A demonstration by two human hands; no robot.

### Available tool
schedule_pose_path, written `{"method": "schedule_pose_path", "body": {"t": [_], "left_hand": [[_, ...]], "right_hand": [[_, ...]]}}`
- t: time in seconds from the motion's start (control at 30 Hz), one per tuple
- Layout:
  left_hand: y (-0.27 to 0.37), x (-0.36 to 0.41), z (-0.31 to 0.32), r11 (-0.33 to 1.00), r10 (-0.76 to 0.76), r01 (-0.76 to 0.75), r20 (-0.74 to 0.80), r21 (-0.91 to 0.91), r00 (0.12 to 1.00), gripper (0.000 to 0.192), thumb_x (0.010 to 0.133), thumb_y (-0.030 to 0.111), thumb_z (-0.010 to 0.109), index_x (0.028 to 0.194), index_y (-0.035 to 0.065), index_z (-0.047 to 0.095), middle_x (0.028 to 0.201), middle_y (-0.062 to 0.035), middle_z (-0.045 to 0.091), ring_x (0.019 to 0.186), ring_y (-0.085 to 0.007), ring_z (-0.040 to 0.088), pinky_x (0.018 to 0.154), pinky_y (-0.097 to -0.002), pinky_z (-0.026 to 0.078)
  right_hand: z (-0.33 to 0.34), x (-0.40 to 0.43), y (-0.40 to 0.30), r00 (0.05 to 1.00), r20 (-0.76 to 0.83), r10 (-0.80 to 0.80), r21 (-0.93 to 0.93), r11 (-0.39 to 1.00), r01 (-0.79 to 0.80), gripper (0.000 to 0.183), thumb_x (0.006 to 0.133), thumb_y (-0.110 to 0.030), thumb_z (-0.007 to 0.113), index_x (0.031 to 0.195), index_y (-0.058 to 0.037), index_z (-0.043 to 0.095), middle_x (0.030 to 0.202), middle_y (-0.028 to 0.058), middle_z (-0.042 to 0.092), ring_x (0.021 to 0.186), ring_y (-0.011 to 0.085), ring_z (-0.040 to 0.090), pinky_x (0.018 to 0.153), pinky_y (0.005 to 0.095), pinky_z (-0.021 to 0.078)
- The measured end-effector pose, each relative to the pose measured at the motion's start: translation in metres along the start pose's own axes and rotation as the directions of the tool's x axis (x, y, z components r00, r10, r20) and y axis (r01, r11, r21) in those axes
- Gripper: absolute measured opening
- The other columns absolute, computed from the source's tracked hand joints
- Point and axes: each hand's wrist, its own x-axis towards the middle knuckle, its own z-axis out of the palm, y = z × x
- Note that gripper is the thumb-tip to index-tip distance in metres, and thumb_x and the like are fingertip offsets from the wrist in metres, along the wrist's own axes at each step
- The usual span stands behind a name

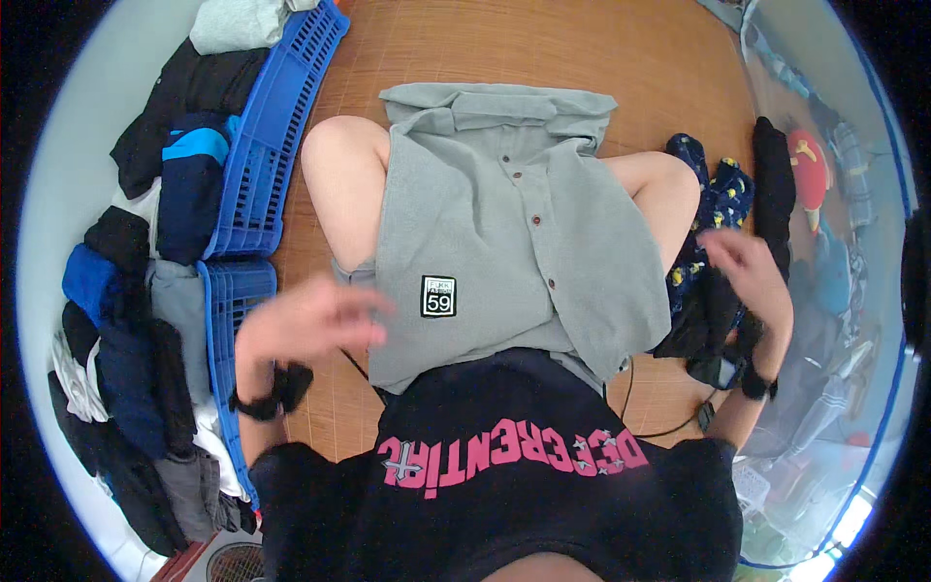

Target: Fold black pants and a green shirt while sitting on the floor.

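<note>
A grey-green buttoned shirt (473, 218) lies spread over my lap and legs, its folded top part away from me and a black-and-white patch near its lower left. Blurred, my left hand (320, 320) hovers by the shirt's left edge, fingers apart, holding nothing that I can see. On the other side my right hand (745, 265) is off the shirt, over dark blue patterned cloth (729, 193); its fingers are partly bent and nothing shows in them. Both wrists wear black bands.
Blue plastic baskets (273, 131) stand at the left, with folded dark, blue, grey and white clothes (193, 189) beyond their slotted walls. A rolled black garment (772, 182) lies at the right beside a transparent, blue-edged sheet (836, 349). Thin black cables (658, 434) run over the wood-patterned surface (509, 36).
</note>
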Motion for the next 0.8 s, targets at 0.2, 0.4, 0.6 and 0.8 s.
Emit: {"method": "schedule_pose_path", "body": {"t": [0.2, 0.4, 0.6, 0.8], "left_hand": [[-0.019, 0.168, -0.091, 0.991, 0.118, -0.129, -0.247, -0.027, 0.962, 0.046, 0.087, 0.043, 0.061, 0.112, 0.0046, 0.06, 0.096, -0.0062, 0.064, 0.085, -0.0138, 0.059, 0.071, -0.0277, 0.049], [-0.036, 0.288, -0.113, 0.778, -0.123, 0.369, -0.453, 0.508, 0.883, 0.058, 0.074, 0.031, 0.074, 0.124, 0.0064, 0.056, 0.125, -0.0123, 0.058, 0.111, -0.0289, 0.058, 0.09, -0.0481, 0.046], [-0.085, 0.3, -0.117, 0.537, -0.503, 0.707, -0.498, 0.459, 0.706, 0.06, 0.069, 0.013, 0.075, 0.125, 0.0067, 0.055, 0.126, -0.0145, 0.057, 0.106, -0.0334, 0.061, 0.084, -0.0578, 0.047], [-0.114, 0.316, -0.162, 0.601, -0.245, 0.499, -0.451, 0.624, 0.859, 0.048, 0.068, 0.008, 0.068, 0.115, 0.0029, 0.059, 0.088, -0.016, 0.069, 0.075, -0.0303, 0.068, 0.058, -0.0416, 0.054]], "right_hand": [[0.059, 0.17, -0.033, 0.894, 0.076, -0.442, -0.17, 0.877, 0.449, 0.04, 0.088, -0.032, 0.058, 0.117, -0.005, 0.058, 0.114, 0.0171, 0.062, 0.105, 0.0342, 0.06, 0.089, 0.0414, 0.0476], [0.144, 0.283, -0.07, 0.963, -0.059, -0.262, -0.483, 0.852, 0.202, 0.053, 0.078, -0.038, 0.069, 0.122, -0.0094, 0.057, 0.116, 0.0156, 0.062, 0.111, 0.0337, 0.057, 0.091, 0.0423, 0.0473], [0.145, 0.318, -0.076, 0.996, 0.078, -0.033, -0.657, 0.75, 0.076, 0.062, 0.068, -0.045, 0.074, 0.116, -0.0086, 0.06, 0.106, 0.0131, 0.066, 0.098, 0.0273, 0.064, 0.08, 0.0409, 0.052], [0.05, 0.382, -0.063, 0.933, 0.284, 0.223, -0.265, 0.953, -0.148, 0.053, 0.076, -0.04, 0.068, 0.116, -0.0059, 0.06, 0.101, 0.0076, 0.067, 0.083, 0.0174, 0.063, 0.074, 0.0308, 0.0509]]}}
